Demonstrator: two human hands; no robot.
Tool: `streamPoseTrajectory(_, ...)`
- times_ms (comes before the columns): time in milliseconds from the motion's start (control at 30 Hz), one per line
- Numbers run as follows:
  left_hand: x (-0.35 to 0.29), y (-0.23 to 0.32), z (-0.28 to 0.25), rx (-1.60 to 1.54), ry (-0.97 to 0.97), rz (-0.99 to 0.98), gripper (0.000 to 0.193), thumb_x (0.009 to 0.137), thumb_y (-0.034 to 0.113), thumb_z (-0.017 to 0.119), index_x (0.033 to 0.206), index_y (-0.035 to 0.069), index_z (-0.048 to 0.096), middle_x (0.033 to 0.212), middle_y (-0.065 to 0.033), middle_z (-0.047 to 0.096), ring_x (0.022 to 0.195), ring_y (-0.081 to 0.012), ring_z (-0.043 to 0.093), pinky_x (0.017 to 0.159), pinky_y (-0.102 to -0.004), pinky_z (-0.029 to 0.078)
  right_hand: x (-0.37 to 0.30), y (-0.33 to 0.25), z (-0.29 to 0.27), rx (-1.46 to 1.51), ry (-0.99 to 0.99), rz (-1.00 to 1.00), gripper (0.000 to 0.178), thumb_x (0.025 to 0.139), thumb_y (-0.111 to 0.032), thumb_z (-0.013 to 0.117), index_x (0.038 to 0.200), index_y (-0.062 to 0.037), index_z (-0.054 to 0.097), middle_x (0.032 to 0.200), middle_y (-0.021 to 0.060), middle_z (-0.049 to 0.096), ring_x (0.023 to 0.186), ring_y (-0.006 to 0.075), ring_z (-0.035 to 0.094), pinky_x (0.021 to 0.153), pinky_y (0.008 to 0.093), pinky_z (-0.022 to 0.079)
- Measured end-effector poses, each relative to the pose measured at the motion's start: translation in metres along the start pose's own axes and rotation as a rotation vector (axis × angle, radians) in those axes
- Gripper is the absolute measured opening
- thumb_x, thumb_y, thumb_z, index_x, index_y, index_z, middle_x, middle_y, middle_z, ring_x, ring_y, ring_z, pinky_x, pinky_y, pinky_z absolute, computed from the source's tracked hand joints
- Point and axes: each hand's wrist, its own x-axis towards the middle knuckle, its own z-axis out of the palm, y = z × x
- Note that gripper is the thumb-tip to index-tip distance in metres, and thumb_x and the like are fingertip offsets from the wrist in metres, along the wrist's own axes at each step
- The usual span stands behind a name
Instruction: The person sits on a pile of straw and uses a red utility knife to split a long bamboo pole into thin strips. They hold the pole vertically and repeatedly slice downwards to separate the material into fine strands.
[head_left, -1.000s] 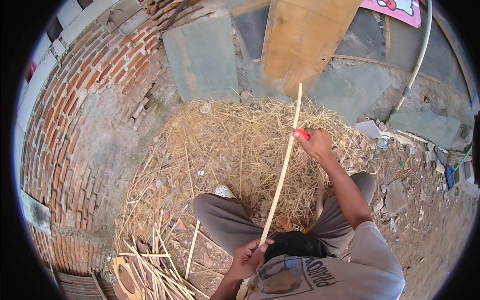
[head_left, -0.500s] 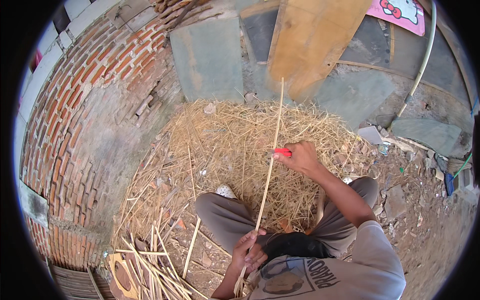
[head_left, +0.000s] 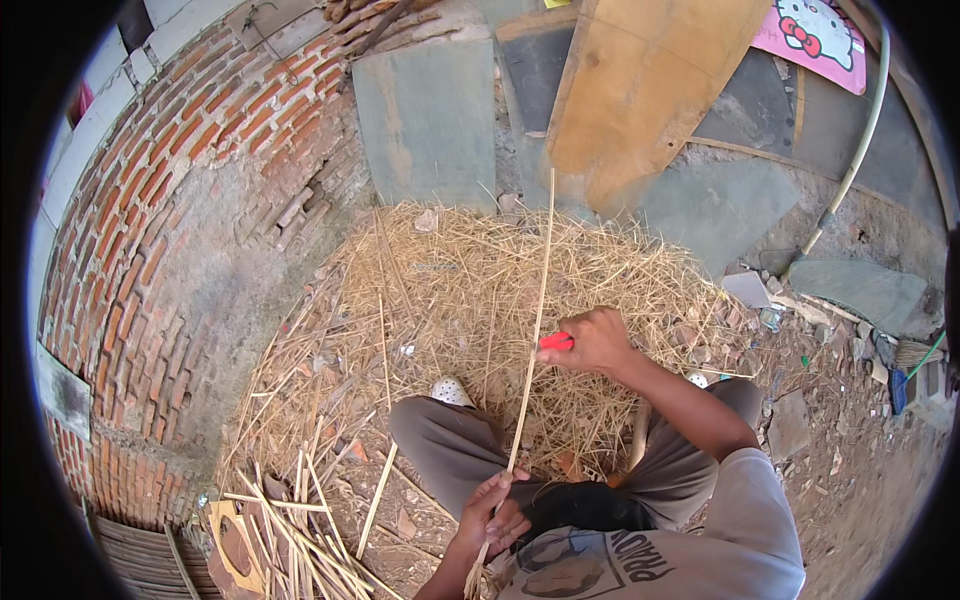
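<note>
A long, thin bamboo strip (head_left: 543,270) slants up and away from my lap, over a heap of straw-like shavings (head_left: 440,310). My left hand (head_left: 490,515) is closed around its lower part, close to my body. Farther up, my right hand (head_left: 597,338) grips a small red-handled cutting tool (head_left: 556,342) against the strip's right side. The tool's working end is too small to make out, and my fingers cover part of the handle. Frayed fibres (head_left: 477,578) hang at the strip's near end, below my left hand.
A loose pile of pale bamboo strips (head_left: 300,540) lies at my lower left, by a board with a round cutout (head_left: 225,540). A worn brick wall (head_left: 150,250) rises on the left. Boards (head_left: 425,120) lean at the back; rubble (head_left: 790,410) covers the right ground.
My right hand has slid down the strip toward me with the red-handled tool. The strip's far end has shifted slightly left. My left hand keeps its hold near my lap.
</note>
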Motion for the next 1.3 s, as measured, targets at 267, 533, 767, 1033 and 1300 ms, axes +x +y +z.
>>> streamPoseTrajectory(267,-0.02,-0.012,-0.012,0.082,-0.069,-0.14,0.032,0.105,0.024,0.038,0.122,0.001,0.051,0.042,0.0035,0.03,0.031,-0.0068,0.026,0.038,-0.0243,0.027,0.004,0.091,-0.012,-0.152,0.094,0.247,0.072,0.076,-0.079,0.052,0.059,-0.0101,0.063,0.046,0.0099,0.053,0.047,0.0279,0.058,0.046,0.04,0.045)
streamPoseTrajectory(533,-0.06,0.008,-0.027,0.22,-0.078,-0.212,0.031,0.105,0.02,0.035,0.119,-0.002,0.052,0.04,0.0015,0.036,0.031,-0.0066,0.03,0.038,-0.0243,0.025,0.006,0.145,-0.035,-0.262,0.299,0.279,0.069,0.076,-0.075,0.054,0.06,-0.0086,0.062,0.05,0.012,0.056,0.05,0.0322,0.059,0.049,0.0424,0.046)
streamPoseTrajectory(767,-0.074,0.014,-0.017,0.52,0.113,-0.195,0.031,0.104,0.02,0.039,0.115,-0.003,0.057,0.04,0.0016,0.037,0.03,-0.007,0.03,0.037,-0.0247,0.024,0.006,0.154,-0.046,-0.334,0.263,0.502,0.067,0.078,-0.073,0.054,0.066,-0.0084,0.066,0.056,0.0147,0.06,0.058,0.0349,0.063,0.056,0.0442,0.05)
streamPoseTrajectory(1033,-0.097,0.002,-0.061,1.058,0.245,-0.132,0.032,0.099,0.026,0.055,0.11,-0.003,0.061,0.05,0.003,0.048,0.033,-0.0078,0.04,0.037,-0.0219,0.032,-0.007,0.201,-0.071,-0.108,0.284,1.062,0.085,0.08,-0.082,0.038,0.071,-0.0031,0.068,0.074,0.0287,0.064,0.078,0.0416,0.066,0.073,0.0482,0.049)
streamPoseTrajectory(1300,-0.051,0.017,-0.022,0.639,0.1,-0.048,0.029,0.104,0.016,0.041,0.118,-0.005,0.056,0.044,0.0008,0.039,0.033,-0.006,0.03,0.04,-0.0242,0.027,-0.008,0.085,-0.038,0.009,0.085,0.391,0.065,0.083,-0.068,0.053,0.071,-0.0066,0.067,0.057,0.013,0.059,0.055,0.0316,0.061,0.055,0.0422,0.047)
